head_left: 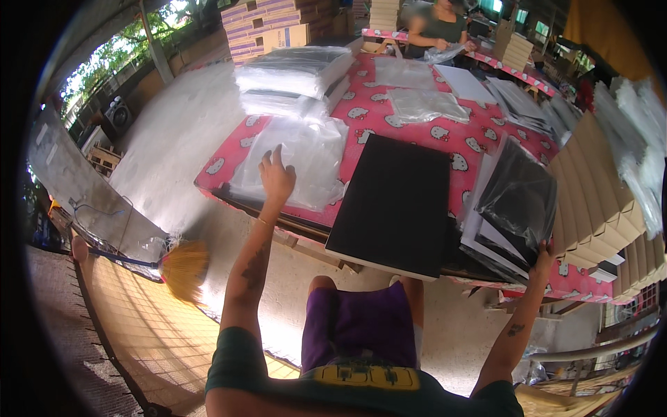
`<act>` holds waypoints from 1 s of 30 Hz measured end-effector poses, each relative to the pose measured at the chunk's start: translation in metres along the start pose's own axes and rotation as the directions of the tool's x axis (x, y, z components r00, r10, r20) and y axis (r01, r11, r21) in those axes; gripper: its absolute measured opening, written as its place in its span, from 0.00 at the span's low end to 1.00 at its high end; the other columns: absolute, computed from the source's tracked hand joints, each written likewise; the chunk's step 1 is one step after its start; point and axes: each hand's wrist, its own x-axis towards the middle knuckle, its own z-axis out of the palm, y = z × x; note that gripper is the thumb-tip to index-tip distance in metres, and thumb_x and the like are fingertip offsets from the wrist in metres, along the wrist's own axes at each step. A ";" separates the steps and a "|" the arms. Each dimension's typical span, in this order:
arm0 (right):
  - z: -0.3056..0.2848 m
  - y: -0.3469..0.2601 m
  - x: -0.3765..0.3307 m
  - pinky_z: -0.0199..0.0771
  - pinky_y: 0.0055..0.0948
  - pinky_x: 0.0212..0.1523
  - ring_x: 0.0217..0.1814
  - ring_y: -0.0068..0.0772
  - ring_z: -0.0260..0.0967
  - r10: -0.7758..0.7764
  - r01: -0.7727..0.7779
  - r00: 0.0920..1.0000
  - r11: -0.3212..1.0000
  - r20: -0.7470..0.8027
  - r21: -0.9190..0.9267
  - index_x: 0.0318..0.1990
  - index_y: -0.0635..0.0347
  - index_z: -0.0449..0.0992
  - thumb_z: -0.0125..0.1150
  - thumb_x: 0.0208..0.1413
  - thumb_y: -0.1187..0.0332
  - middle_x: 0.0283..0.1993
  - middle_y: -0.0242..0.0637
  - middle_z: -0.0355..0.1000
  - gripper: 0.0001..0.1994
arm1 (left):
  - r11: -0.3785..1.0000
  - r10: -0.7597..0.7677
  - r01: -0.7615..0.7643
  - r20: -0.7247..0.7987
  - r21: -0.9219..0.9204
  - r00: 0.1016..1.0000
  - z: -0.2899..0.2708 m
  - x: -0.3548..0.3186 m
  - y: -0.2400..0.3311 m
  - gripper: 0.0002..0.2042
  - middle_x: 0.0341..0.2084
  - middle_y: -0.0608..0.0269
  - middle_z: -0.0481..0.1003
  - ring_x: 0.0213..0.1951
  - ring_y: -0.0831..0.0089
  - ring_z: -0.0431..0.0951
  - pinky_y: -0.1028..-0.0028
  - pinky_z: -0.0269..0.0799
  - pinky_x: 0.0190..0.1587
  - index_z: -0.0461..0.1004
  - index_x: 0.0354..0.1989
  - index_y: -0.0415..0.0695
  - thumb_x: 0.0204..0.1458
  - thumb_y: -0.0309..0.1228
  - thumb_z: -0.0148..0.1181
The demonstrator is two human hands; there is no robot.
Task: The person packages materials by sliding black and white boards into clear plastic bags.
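Observation:
My left hand (276, 175) is over a pile of clear plastic bags (313, 156) at the table's left front, its fingers apart and nothing held. A large black flat board (396, 201) with a pale edge lies in front of me, overhanging the near table edge. To its right is a loose stack of black and white sheets, topped by a plastic-wrapped black board (517, 194). My right hand (545, 258) is at the lower right corner of that wrapped board, fingers closed at its edge; part of the grip is hidden.
A pink patterned cloth covers the table (445, 135). Wrapped packs (295, 73) are stacked at the back left, before cardboard boxes (264, 31). Brown cartons (597, 194) stand at right. Across the table a person (445, 31) handles plastic. A broom (182, 270) is at lower left.

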 end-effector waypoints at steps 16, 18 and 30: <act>0.209 -0.147 -0.257 0.62 0.36 0.57 0.63 0.39 0.56 -0.366 0.318 0.580 0.924 0.728 0.211 0.68 0.57 0.48 0.74 0.40 0.65 0.63 0.44 0.54 0.48 | -0.060 0.187 0.817 0.797 -0.574 0.574 -0.078 -0.045 0.226 0.17 0.44 0.59 0.68 0.41 0.69 0.74 0.69 0.74 0.44 0.64 0.50 0.43 0.54 0.31 0.56; 0.239 -0.139 -0.260 0.64 0.31 0.53 0.56 0.36 0.62 -0.515 0.553 0.606 0.820 0.605 0.144 0.65 0.60 0.54 0.70 0.46 0.66 0.59 0.44 0.60 0.40 | 0.126 0.303 0.729 0.726 -0.672 0.617 -0.086 -0.050 0.240 0.22 0.47 0.56 0.68 0.53 0.65 0.68 0.67 0.70 0.51 0.60 0.57 0.43 0.54 0.32 0.56; 0.214 -0.094 -0.125 0.65 0.32 0.54 0.53 0.29 0.67 0.164 -0.467 0.670 0.851 0.724 0.239 0.55 0.61 0.68 0.50 0.59 0.46 0.51 0.37 0.70 0.28 | 0.817 0.565 -0.367 0.491 -0.445 0.663 -0.016 -0.073 0.154 0.17 0.50 0.54 0.68 0.57 0.54 0.64 0.46 0.53 0.59 0.72 0.47 0.51 0.49 0.39 0.61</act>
